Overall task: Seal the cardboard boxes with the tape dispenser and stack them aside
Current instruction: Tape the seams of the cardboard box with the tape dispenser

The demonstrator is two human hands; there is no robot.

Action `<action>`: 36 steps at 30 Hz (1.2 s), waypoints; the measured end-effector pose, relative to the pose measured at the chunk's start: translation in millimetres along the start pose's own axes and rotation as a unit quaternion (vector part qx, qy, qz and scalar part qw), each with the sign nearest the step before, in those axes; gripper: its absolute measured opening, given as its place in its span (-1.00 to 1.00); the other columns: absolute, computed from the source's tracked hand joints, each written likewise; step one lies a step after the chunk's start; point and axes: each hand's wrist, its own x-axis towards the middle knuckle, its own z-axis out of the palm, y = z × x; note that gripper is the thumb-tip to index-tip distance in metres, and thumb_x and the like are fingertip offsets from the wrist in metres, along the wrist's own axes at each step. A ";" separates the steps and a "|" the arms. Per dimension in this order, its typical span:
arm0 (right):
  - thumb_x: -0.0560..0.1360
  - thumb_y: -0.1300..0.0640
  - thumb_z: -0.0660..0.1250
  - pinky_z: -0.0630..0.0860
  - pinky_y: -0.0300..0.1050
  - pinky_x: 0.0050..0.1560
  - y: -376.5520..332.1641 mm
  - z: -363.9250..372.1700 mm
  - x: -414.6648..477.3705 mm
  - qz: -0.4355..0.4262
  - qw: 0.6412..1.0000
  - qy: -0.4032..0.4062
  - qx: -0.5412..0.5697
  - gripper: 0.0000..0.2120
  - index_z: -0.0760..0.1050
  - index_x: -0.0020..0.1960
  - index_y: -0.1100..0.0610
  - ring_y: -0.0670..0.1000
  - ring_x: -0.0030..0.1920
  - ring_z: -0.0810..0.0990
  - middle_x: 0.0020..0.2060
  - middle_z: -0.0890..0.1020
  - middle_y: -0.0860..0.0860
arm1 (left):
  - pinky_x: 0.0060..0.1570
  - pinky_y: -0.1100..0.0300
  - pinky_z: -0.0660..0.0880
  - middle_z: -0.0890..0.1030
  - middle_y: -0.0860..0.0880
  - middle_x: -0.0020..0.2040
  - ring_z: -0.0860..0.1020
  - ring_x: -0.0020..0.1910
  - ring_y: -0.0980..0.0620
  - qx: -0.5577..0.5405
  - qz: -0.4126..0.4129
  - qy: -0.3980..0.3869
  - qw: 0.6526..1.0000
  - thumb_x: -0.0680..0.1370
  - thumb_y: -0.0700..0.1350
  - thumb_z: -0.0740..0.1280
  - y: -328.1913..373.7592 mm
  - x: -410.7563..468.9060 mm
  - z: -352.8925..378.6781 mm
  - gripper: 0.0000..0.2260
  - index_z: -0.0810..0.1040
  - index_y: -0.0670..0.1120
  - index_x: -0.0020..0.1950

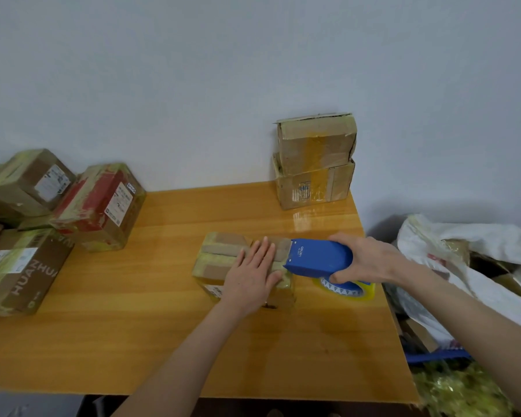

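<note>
A small brown box (220, 251), heavily banded with yellowish tape, sits in the middle of the tabletop (163, 326). The left hand (253, 273) lies flat on its top, fingers straight. The right hand (366, 260) grasps a blue tape dispenser (319, 257), whose front edge meets the box's right end. Two taped boxes (315, 164) stand stacked by the wall.

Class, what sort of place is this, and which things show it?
Probably a small parcel-packing corner in a plain room. Clues: taped, labelled cardboard boxes piled on a wooden table, a two-box stack by the wall, and a blue tape dispenser in the right hand.
</note>
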 end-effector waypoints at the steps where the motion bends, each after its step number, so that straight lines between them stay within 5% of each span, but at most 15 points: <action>1: 0.31 -0.24 0.45 0.43 -0.17 -0.18 1.4 1.0 -0.6 0.000 1.000 -0.003 0.012 -0.33 0.29 0.35 -0.18 -0.05 -0.02 0.54 0.04 0.53 -0.18 | 0.48 0.10 -0.26 -0.26 0.09 0.53 -0.24 0.53 0.11 0.003 0.002 0.000 1.000 0.42 0.34 -0.48 -1.2 -0.6 0.5 -0.31 -0.29 0.07 0.49; 8: 0.28 -0.13 0.50 0.55 -0.01 0.06 18.4 -13.6 -6.9 -0.020 0.995 -0.026 0.099 -0.40 0.35 0.26 -0.24 -0.11 0.00 0.55 0.00 0.52 -0.24 | 0.46 0.17 -0.26 -0.29 0.10 0.51 -0.24 0.52 0.14 0.012 0.009 -0.006 1.000 0.43 0.35 -0.41 -5.8 -2.2 -0.4 -0.33 -0.30 0.09 0.48; 13: 0.18 -0.16 0.46 0.51 -0.19 -0.05 54.8 -17.6 -24.5 0.026 0.992 -0.064 0.106 -0.38 0.39 0.22 -0.25 -0.15 -0.05 0.57 -0.01 0.56 -0.19 | 0.47 0.17 -0.25 -0.31 0.05 0.51 -0.28 0.49 0.15 0.021 0.014 -0.005 1.000 0.43 0.36 -0.46 -6.5 -1.9 1.2 -0.32 -0.30 0.07 0.49; 25: 0.28 -0.18 0.45 0.50 -0.14 -0.16 44.7 28.0 -0.1 0.019 0.998 -0.055 0.020 -0.32 0.30 0.35 -0.19 -0.09 -0.09 0.53 -0.11 0.48 -0.24 | 0.45 0.05 -0.35 -0.33 0.09 0.51 -0.35 0.50 0.06 0.002 0.027 -0.016 1.000 0.42 0.35 -0.48 32.5 5.0 -2.6 -0.31 -0.34 0.09 0.50; 36: 0.23 -0.10 0.50 0.55 0.06 0.13 34.1 12.0 37.5 0.005 0.984 -0.164 0.074 -0.38 0.41 0.25 -0.13 0.01 0.05 0.56 0.04 0.57 -0.09 | 0.43 0.05 -0.35 -0.30 0.10 0.52 -0.36 0.48 0.07 0.021 0.031 -0.005 0.999 0.51 0.31 -0.37 26.2 6.2 6.5 -0.44 -0.36 0.18 0.47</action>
